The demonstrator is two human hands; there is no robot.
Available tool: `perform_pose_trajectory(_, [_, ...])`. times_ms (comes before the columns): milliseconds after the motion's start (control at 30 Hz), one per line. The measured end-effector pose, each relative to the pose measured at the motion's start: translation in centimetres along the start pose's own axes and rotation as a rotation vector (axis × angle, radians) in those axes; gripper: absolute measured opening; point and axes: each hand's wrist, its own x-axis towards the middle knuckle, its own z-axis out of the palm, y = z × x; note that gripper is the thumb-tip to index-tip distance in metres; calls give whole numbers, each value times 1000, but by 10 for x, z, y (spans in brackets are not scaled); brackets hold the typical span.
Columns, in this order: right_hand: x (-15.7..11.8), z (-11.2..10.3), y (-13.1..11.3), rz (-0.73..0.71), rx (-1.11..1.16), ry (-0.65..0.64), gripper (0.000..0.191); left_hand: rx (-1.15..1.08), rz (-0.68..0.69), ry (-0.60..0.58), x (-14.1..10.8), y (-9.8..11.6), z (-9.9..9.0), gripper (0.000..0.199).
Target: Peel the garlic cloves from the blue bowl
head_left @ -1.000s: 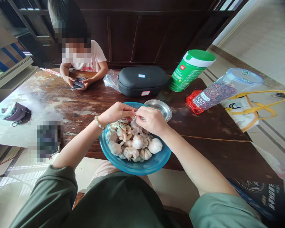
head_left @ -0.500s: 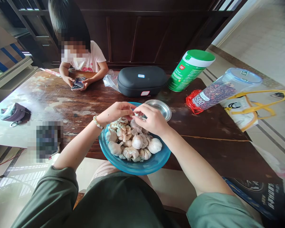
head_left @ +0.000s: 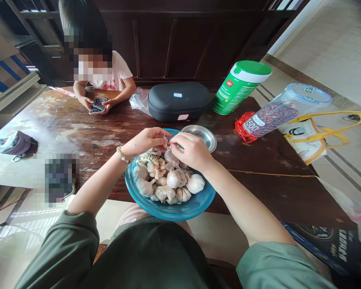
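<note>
My left hand (head_left: pixel 149 141) and my right hand (head_left: pixel 194 149) meet above the far side of a blue plastic basin (head_left: pixel 185 212). Their fingertips pinch a small garlic clove (head_left: pixel 169 145) between them, mostly hidden by the fingers. A beaded bracelet circles my left wrist. Beneath the hands, several whole garlic bulbs (head_left: pixel 173 179) fill the basin, with loose cloves and peelings (head_left: pixel 149 157) at its far left. A shallow metal bowl (head_left: pixel 209 140) stands just behind the basin, partly covered by my right hand.
Across the wooden table (head_left: pixel 87 136) a person (head_left: pixel 117 72) holds a phone (head_left: pixel 98 105). A black case (head_left: pixel 179 100), a green powder can (head_left: pixel 240 86) and a clear jar (head_left: pixel 276 114) on red plastic stand toward the back and right. A small pouch (head_left: pixel 14 143) lies at left.
My right fingers have curled in closer to the left fingertips around the small clove. The view has shifted very slightly; the bulbs in the basin stay put.
</note>
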Motion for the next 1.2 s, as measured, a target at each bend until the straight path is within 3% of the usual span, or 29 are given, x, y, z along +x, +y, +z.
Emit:
perform_pose_trajectory(233, [1, -2, 2, 148, -25, 158, 14, 41, -20, -85, -2, 2, 0, 33])
perform_pose_trajectory(367, [1, -3, 4, 241, 14, 205, 11, 19, -25, -42, -1, 0, 1, 32])
perform_pose_trajectory(567, [2, -1, 5, 342, -82, -62, 10, -29, 34, 146, 1, 0, 2, 22])
perform_pose_trajectory(700, [2, 0, 4, 384, -128, -171, 11, -80, 52, 198, 1, 2, 2, 26])
perform_pose_trajectory(867, [1, -1, 3, 352, -122, -256, 21, -140, 81, 202, 1, 2, 1, 22])
perform_pose_trajectory(1200, [0, 0, 1, 82, -13, -92, 14, -246, 13, 121, 1, -3, -3, 27])
